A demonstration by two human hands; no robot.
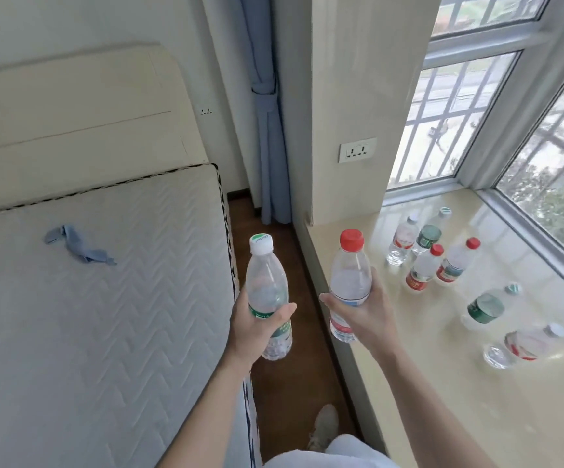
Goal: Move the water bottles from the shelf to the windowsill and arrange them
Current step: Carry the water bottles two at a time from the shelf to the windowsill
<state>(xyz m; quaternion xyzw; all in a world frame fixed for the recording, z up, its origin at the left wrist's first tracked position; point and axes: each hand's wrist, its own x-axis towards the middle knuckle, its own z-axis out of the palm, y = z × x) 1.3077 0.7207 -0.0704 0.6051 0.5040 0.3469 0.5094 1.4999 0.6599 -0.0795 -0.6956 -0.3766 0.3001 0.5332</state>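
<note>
Beside the windowsill, two bottles up in hand!
Left hand grasps the white-capped bottle; right hand grasps the red-capped bottle, both upright.

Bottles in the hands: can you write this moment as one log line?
left hand: holds white-capped bottle | right hand: holds red-capped bottle | stage: carrying, not yet set down | windowsill: several bottles already placed

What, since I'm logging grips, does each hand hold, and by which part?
The left hand grips the white-capped bottle around its green label, below the middle. The right hand grips the red-capped bottle around its middle.
</note>
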